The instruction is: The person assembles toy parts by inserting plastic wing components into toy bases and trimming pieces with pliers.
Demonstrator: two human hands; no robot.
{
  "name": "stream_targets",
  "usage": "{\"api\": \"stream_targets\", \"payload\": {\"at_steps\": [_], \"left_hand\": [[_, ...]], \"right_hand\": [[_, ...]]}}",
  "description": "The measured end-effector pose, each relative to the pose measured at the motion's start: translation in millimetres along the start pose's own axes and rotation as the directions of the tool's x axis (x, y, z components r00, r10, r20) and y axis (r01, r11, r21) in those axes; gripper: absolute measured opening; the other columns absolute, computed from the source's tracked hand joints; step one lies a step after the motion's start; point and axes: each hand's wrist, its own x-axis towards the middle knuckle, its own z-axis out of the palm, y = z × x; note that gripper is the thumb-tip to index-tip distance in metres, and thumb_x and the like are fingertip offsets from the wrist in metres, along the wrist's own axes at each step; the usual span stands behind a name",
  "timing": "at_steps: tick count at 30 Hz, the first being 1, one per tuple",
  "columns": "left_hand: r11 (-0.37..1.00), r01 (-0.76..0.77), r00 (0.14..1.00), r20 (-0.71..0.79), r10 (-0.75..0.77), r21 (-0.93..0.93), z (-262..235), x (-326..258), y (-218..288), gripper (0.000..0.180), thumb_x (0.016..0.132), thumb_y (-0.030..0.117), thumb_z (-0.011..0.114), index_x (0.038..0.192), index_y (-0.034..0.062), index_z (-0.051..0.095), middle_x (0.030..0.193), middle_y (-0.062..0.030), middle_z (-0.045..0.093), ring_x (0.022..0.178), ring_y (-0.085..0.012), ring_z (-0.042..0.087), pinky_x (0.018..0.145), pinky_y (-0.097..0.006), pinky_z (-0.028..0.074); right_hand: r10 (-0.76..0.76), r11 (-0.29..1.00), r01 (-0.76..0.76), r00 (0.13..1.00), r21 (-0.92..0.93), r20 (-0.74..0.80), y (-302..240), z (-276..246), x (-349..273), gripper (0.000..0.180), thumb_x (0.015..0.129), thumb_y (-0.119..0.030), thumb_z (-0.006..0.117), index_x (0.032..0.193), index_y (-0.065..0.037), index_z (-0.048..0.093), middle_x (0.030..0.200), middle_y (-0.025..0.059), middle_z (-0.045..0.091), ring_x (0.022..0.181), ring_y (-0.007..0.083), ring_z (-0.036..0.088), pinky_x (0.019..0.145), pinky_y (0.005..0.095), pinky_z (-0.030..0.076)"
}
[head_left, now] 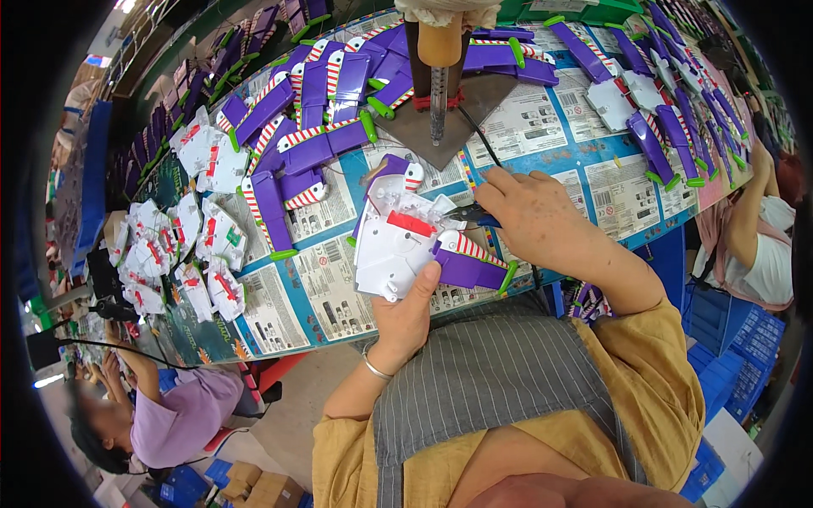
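Note:
My left hand [405, 317] grips a white plastic toy shell [385, 258] by its near edge, the thumb on top. A red strip is set in the shell. A purple wing [472, 273] with a red-and-white striped edge and green tip juts from its right side, and another purple piece [388, 169] shows at its far side. My right hand [529, 216] is closed around dark-handled pliers [481, 217], whose jaws reach the shell's right upper edge. The fingers partly cover the handles, and I cannot see whether the jaws touch a part.
A tool spindle [438, 93] hangs over a dark metal plate [449, 140] just beyond the shell. Purple wings [313, 89] pile up at the far left, white shells [148, 250] at left. Finished-looking winged pieces [652, 144] lie right. Co-workers [182, 415] sit on both sides.

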Motion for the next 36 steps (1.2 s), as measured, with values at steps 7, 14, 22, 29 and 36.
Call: {"api": "stream_targets", "payload": {"at_steps": [7, 14, 22, 29, 36], "left_hand": [[0.998, -0.021, 1.000, 0.019, 0.020, 0.052, -2, 2, 1, 0.045, 0.082, 0.006, 0.066, 0.122, -0.0002, 0.046, 0.117, -0.0088, 0.054, 0.106, -0.0171, 0.053, 0.092, -0.030, 0.041], [0.998, -0.022, 0.999, -0.029, 0.024, 0.065, -4, 4, -2, 0.044, 0.083, 0.006, 0.066, 0.122, 0.0003, 0.046, 0.117, -0.0086, 0.055, 0.105, -0.0169, 0.053, 0.092, -0.030, 0.041], [0.999, -0.014, 0.998, -0.062, 0.017, 0.045, -3, 6, -1, 0.046, 0.081, 0.006, 0.068, 0.122, 0.0007, 0.045, 0.117, -0.0086, 0.054, 0.105, -0.0170, 0.053, 0.091, -0.030, 0.042], [0.997, -0.042, 0.999, -0.033, 0.044, 0.067, 1, 8, 2, 0.048, 0.081, 0.006, 0.068, 0.122, 0.0002, 0.044, 0.117, -0.0094, 0.054, 0.106, -0.0174, 0.053, 0.091, -0.031, 0.042], [0.984, -0.081, 0.996, -0.023, 0.086, 0.157, 2, 24, 9, 0.050, 0.079, 0.004, 0.069, 0.122, 0.0004, 0.044, 0.115, -0.0088, 0.054, 0.104, -0.0173, 0.054, 0.089, -0.030, 0.044]], "right_hand": [[0.036, 0.998, -0.043, 0.987, 0.046, 0.154, 1, -7, 7, 0.028, 0.063, -0.004, 0.061, 0.089, -0.004, 0.050, 0.085, 0.0103, 0.054, 0.079, 0.0269, 0.061, 0.067, 0.0374, 0.047], [0.072, 0.997, -0.067, 0.953, -0.027, 0.296, 2, -9, 7, 0.023, 0.067, -0.004, 0.058, 0.088, -0.003, 0.051, 0.078, 0.0096, 0.057, 0.072, 0.0265, 0.062, 0.063, 0.0363, 0.047], [-0.013, 0.999, 0.017, 0.995, -0.045, 0.095, 6, -9, 9, 0.020, 0.068, -0.005, 0.058, 0.086, -0.003, 0.050, 0.078, 0.0100, 0.057, 0.070, 0.0256, 0.061, 0.062, 0.0362, 0.047], [0.014, 1.000, -0.010, 0.987, -0.023, 0.163, 4, -5, 11, 0.017, 0.068, -0.004, 0.057, 0.083, -0.003, 0.050, 0.073, 0.0106, 0.057, 0.067, 0.0263, 0.061, 0.060, 0.0363, 0.047], [-0.152, 0.961, 0.178, 0.980, -0.212, 0.131, 12, -21, 32, 0.011, 0.067, -0.005, 0.058, 0.076, -0.004, 0.053, 0.067, 0.0107, 0.056, 0.064, 0.0240, 0.061, 0.057, 0.0344, 0.047]]}}
